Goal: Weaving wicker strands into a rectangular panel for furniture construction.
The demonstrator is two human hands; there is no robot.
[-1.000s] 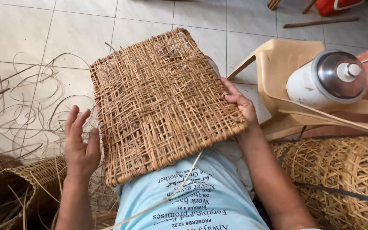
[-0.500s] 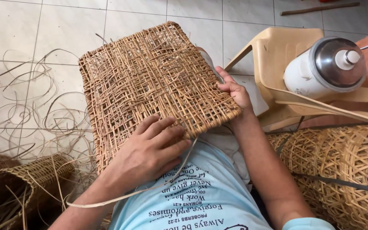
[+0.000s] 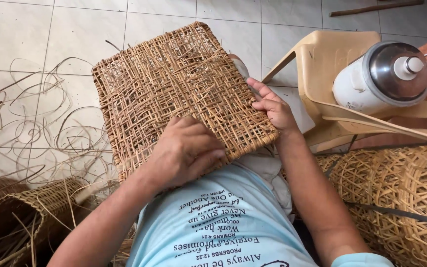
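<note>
The square tan woven rattan panel [image 3: 174,94] lies on the lap at frame centre. The left hand [image 3: 186,151] curls over its near edge; the right hand [image 3: 273,106] pinches its right edge. Loose strands could snag fingers, or the panel could slip floorward.

A home-style basket-weaving workspace is shown, set up on a floor of pale square tiles [image 3: 21,39] rather than at a bench. Loose curled rattan strips [image 3: 30,133] are scattered over the tiles at the left, a half-woven flat panel [image 3: 174,89] is held over the lap, and finished or part-finished woven baskets are seen at the near left [image 3: 21,212] and near right [image 3: 401,198]. A beige plastic chair [image 3: 322,64] carrying a white spray can [image 3: 376,79] is placed at the right, and sticks [image 3: 371,7] are left on the far floor.
</note>
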